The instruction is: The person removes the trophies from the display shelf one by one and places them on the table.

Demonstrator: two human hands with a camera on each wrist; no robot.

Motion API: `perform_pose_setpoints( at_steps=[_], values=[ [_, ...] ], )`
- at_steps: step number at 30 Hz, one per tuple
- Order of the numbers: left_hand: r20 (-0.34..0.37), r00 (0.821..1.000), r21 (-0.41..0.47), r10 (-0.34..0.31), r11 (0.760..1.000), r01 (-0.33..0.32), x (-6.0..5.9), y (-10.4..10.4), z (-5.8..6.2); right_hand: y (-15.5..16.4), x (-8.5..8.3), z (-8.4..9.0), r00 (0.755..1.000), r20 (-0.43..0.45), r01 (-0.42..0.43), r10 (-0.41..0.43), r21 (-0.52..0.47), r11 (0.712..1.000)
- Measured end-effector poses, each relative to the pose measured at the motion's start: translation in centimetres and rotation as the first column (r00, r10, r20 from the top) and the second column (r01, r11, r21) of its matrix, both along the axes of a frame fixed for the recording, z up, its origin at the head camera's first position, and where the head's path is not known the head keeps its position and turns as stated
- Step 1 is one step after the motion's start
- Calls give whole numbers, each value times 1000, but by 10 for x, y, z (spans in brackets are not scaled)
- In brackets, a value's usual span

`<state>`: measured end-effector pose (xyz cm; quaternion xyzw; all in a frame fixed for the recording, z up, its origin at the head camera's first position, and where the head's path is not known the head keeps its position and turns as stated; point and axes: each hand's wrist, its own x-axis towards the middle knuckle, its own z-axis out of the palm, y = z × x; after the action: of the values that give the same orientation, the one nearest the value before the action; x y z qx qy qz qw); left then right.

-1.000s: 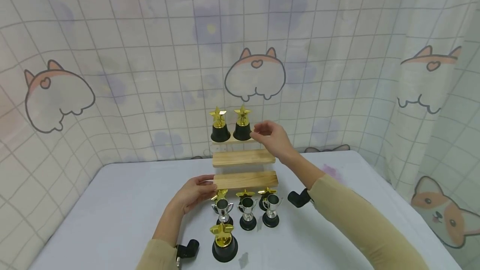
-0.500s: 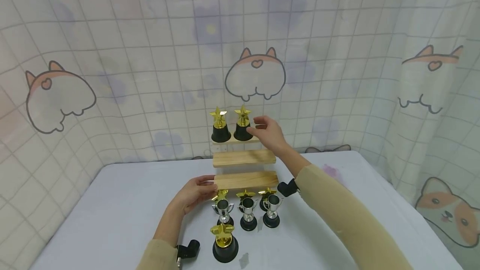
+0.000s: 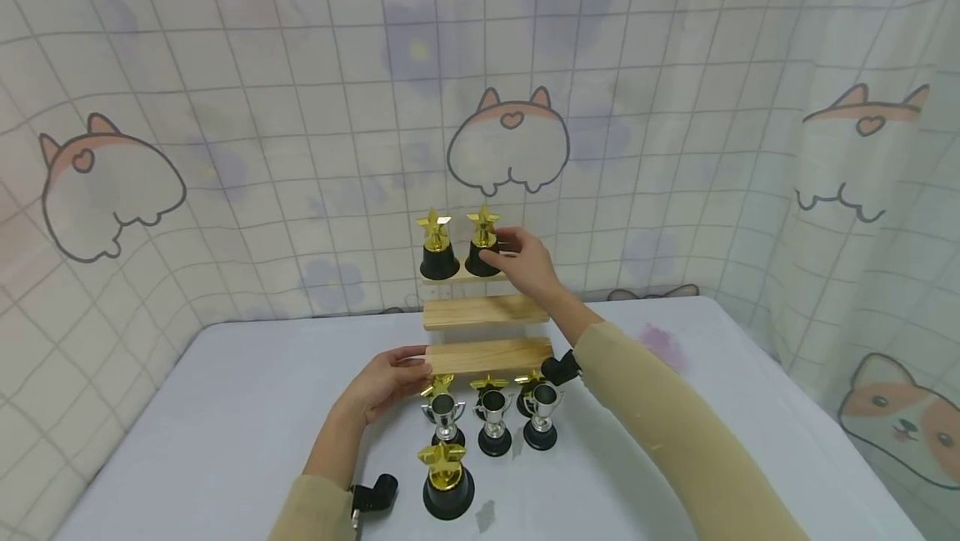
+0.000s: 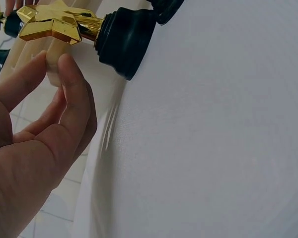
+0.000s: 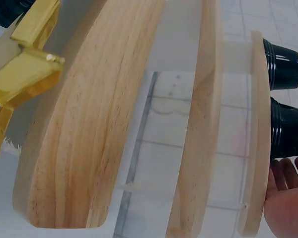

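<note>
My left hand [image 3: 386, 383] pinches the left end of the lowest wooden shelf board [image 3: 487, 356] between thumb and fingers, plain in the left wrist view. On the top board [image 3: 459, 278] stand two gold star trophies with black bases, a left one [image 3: 438, 262] and a right one [image 3: 480, 262]. My right hand [image 3: 528, 264] is at the right one, thumb across the front of its base and fingers round its side. In the right wrist view that hand [image 5: 290, 198] is partly cut off, its fingers against the black base [image 5: 288, 128].
The middle board [image 3: 486, 313] carries nothing. Before the rack stand three silver cup trophies, among them the middle one [image 3: 494, 423], with several star trophies behind them. A larger-looking star trophy [image 3: 447, 491] stands nearest on the white table [image 3: 247, 424]. A patterned curtain [image 3: 300, 149] hangs behind.
My right hand has moved left, from beside the right star trophy to round its base. The trophies stay in place on the top board. My left hand keeps its hold on the lowest board.
</note>
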<state>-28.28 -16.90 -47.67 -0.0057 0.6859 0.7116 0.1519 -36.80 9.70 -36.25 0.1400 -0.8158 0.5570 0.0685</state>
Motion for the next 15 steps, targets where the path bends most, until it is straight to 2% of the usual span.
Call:
perform_pose_setpoints(
  at_steps=[6,15],
  values=[
    [5,1000,4,14,1000,-14,-1,1,-1,-4,0,1,999,-42,23,-23,-8,1000],
    [6,1000,5,6,1000,-6,-1,1,-1,-6,0,2,999,-29,42,-43,-12,999]
  ],
)
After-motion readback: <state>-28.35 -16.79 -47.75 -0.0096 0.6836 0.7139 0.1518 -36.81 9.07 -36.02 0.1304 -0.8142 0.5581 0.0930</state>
